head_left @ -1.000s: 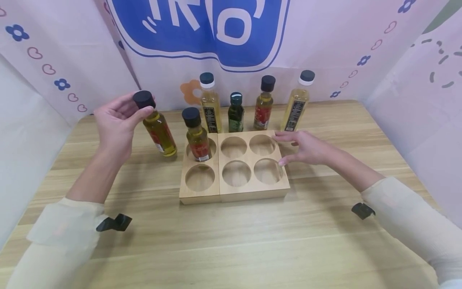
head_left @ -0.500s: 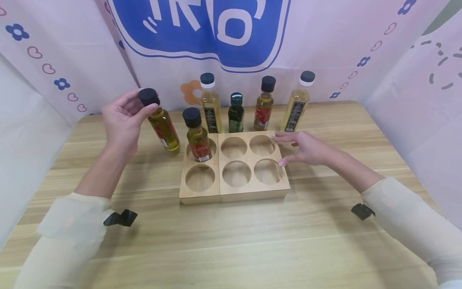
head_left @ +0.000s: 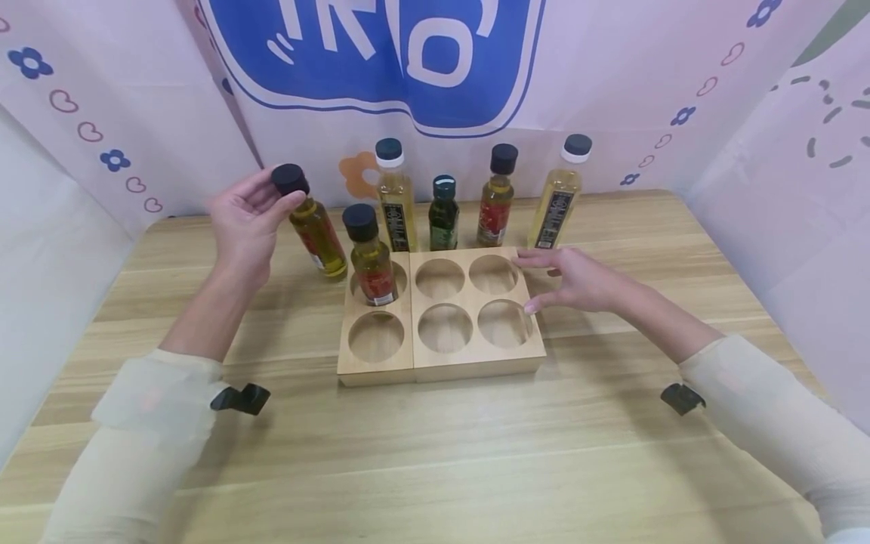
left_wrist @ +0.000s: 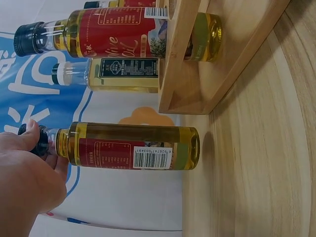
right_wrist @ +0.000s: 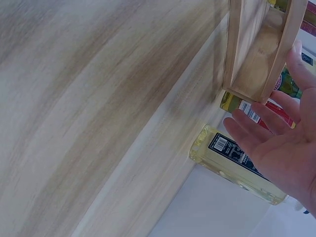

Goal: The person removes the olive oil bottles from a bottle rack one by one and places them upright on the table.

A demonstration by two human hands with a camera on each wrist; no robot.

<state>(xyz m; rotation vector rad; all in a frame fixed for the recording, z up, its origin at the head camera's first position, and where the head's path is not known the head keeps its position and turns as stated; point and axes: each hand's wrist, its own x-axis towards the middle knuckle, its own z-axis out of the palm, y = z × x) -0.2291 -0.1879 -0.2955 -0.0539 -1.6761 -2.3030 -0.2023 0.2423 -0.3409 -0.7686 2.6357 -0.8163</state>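
My left hand (head_left: 248,227) pinches the black cap of an olive oil bottle (head_left: 319,238) with a red label, left of the wooden rack (head_left: 479,369). In the left wrist view this bottle (left_wrist: 123,148) hangs close over the tabletop, a shadow beside its base. A matching olive oil bottle (head_left: 374,273) stands in the rack's back left hole. The rack's other round holes show bare wood. My right hand (head_left: 578,281) rests at the rack's right side, thumb and fingertips at its edge. The right wrist view shows that hand's fingers (right_wrist: 264,118) loosely extended.
Behind the rack stand a tall pale oil bottle (head_left: 397,208), a small dark green bottle (head_left: 444,215), another red-labelled bottle (head_left: 496,211) and a second pale oil bottle (head_left: 557,204). A printed cloth (head_left: 306,136) hangs at the back of the wooden table (head_left: 435,461).
My left hand has carried the olive oil bottle to the right and slightly back, nearer the rack. My right hand and the rack have stayed in place.
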